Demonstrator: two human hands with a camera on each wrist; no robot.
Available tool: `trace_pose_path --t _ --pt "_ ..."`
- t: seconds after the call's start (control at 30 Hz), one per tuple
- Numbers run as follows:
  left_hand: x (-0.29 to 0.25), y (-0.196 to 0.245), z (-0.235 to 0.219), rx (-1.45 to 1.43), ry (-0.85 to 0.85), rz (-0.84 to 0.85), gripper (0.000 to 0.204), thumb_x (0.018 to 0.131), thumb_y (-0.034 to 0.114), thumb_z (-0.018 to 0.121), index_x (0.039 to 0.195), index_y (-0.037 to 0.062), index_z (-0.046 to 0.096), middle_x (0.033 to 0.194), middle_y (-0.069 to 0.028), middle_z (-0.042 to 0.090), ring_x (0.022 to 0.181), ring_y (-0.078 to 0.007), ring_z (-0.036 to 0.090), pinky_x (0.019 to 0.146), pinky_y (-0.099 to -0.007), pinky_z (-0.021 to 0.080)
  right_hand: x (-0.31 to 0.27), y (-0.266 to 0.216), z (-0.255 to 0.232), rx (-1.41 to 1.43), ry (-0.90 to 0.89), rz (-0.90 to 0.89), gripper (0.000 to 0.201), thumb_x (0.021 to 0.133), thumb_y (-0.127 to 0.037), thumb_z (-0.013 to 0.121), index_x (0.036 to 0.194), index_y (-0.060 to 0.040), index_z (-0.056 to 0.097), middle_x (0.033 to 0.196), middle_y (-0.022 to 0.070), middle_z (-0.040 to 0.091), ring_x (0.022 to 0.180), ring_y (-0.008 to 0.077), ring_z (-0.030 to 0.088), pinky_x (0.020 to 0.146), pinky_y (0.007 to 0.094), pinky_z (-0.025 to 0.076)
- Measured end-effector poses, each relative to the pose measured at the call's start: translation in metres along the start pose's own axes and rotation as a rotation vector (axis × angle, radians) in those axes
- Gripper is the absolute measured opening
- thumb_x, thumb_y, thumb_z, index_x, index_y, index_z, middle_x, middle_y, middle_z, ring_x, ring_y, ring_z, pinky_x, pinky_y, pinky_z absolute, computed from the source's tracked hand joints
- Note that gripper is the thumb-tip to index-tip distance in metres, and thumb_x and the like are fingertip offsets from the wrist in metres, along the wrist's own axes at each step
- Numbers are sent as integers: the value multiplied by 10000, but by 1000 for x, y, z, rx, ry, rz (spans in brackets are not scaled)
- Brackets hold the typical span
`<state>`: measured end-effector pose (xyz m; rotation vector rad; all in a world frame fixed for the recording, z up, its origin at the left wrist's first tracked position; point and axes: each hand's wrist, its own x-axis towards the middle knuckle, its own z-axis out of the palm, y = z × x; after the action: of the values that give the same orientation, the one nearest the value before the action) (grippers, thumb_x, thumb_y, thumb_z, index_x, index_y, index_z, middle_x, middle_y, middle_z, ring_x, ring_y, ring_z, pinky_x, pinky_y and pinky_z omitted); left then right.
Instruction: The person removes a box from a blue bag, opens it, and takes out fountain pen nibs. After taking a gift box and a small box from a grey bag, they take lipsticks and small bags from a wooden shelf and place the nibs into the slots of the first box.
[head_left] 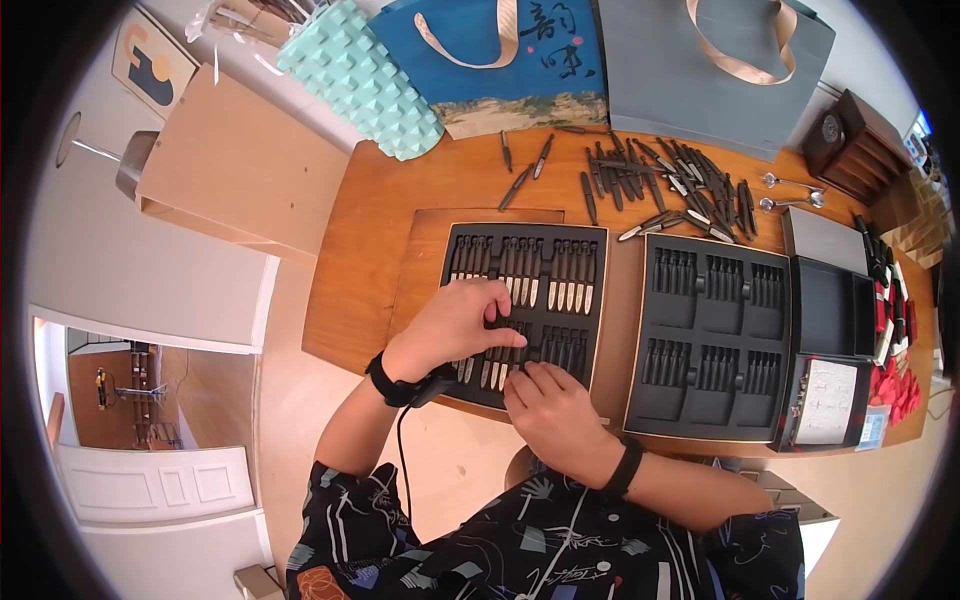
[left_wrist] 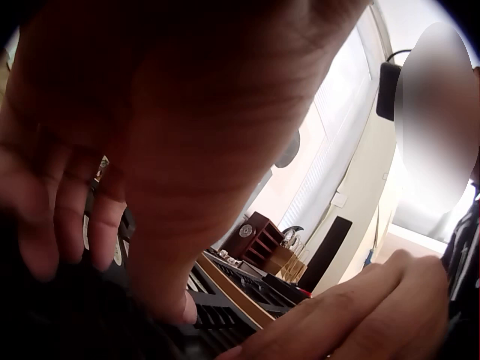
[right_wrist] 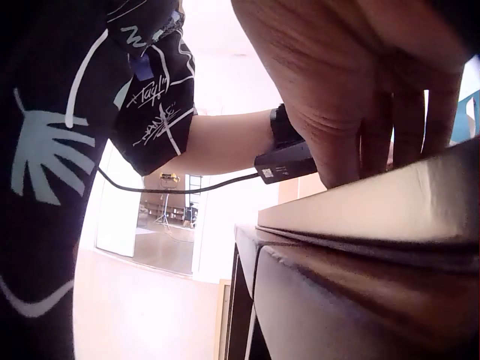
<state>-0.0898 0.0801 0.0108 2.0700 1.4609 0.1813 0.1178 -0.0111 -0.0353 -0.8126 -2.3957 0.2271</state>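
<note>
My left hand [head_left: 455,320] hovers over a black slotted tray [head_left: 600,300] in the head view, thumb and forefinger spread apart above its middle. Its loosely bent fingers [left_wrist: 105,225] reach down with gaps between them in the left wrist view. My right hand [head_left: 560,415] is at the tray's front, fingertips bunched low beside a row of slim silver-ended pieces; I cannot tell whether they pinch one. More such pieces [head_left: 570,280] fill the back compartments. In the right wrist view, the tray's pale side wall [right_wrist: 390,202] hides the right fingertips.
A second black slotted tray [head_left: 717,318] lies to the right. Behind it is a heap of loose dark pieces [head_left: 690,185]. A blue gift bag [head_left: 470,60] and a grey bag [head_left: 700,110] stand at the back. Small boxes [head_left: 830,310] and red items [head_left: 893,390] sit far right.
</note>
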Motion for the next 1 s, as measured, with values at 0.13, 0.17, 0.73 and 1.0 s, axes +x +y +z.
trace_pose_path --t 0.13,0.17,0.73,1.0 --pt "0 1 7 85 52 75 482 736 306 957 873 44 575 820 -107 601 701 -276 604 633 -392 492 -3 -4 4 -32 -115 27 378 797 -139 658 1106 70 719 1132 153 698 1155 318 661 1018 410 537" --pt "0 1 8 83 50 73 482 736 306 957 873 44 575 820 -107 601 701 -276 604 633 -392 492 -4 -5 5 -29 -118 29 378 797 -139 658 1106 70 719 1132 153 698 1155 318 661 1018 410 537" --pt "7 5 5 178 -53 2 529 718 364 943 922 61 560 890 -149 649 862 -379 660 724 -475 513 -8 -17 -3 -205 -271 -27 352 888 -193 637 1102 61 754 1311 269 640 1281 417 589 1012 458 527" --pt "82 -10 -37 169 180 -93 354 875 353 877 881 32 726 750 -110 730 679 -219 707 640 -357 550 -15 -15 -2 -205 -258 -62 456 886 -196 639 1174 147 728 1319 325 636 1322 451 583 1054 486 516"
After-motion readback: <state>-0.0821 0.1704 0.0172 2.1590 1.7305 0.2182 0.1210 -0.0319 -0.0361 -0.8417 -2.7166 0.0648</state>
